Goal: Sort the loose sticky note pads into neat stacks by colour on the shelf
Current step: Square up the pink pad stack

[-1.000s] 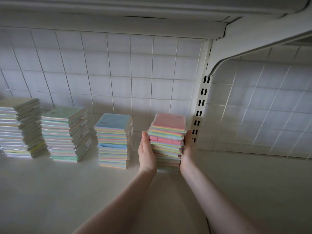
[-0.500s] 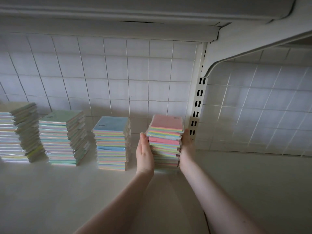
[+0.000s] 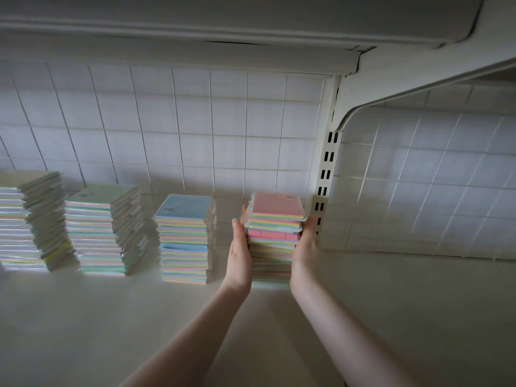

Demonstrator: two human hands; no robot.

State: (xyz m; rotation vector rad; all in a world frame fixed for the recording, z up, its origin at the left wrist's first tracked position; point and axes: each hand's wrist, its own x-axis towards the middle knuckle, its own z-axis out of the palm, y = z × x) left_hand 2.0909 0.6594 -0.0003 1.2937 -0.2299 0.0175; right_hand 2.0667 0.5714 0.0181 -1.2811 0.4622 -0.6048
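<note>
- Head view, centre of the frame: a pink-topped stack of sticky note pads stands on the shelf, just left of the slotted upright that runs up the back wall.
- The left hand lies flat against the left side of that stack, fingers straight and held together, pointing up and away from the camera; the palm touches the pad edges around mid-height.
- The right hand lies against the right side of the same stack, fingers extended along it. The fingertips sit near the base of the upright, and whether they touch it cannot be told.
- Both hands press the stack between open palms; neither curls round a pad nor pinches one.
- The top few pads of the pink-topped stack sit slightly askew over the ones beneath, and a second pink pad shows partway down.
- Left of centre: a blue-topped stack stands apart from the left hand, about level in height with the pink-topped one.
- Further left: a green-topped stack, its right side stepped and uneven.
- Left edge of the frame: a pale stack, cut off by the border, with its pads fanned out of line.
- All four stacks stand in a row along the back of the shelf, against the white wire grid of the back wall.
- Upper part of the frame: the underside of an upper shelf and, upper right, a curved bracket joined to the upright.
</note>
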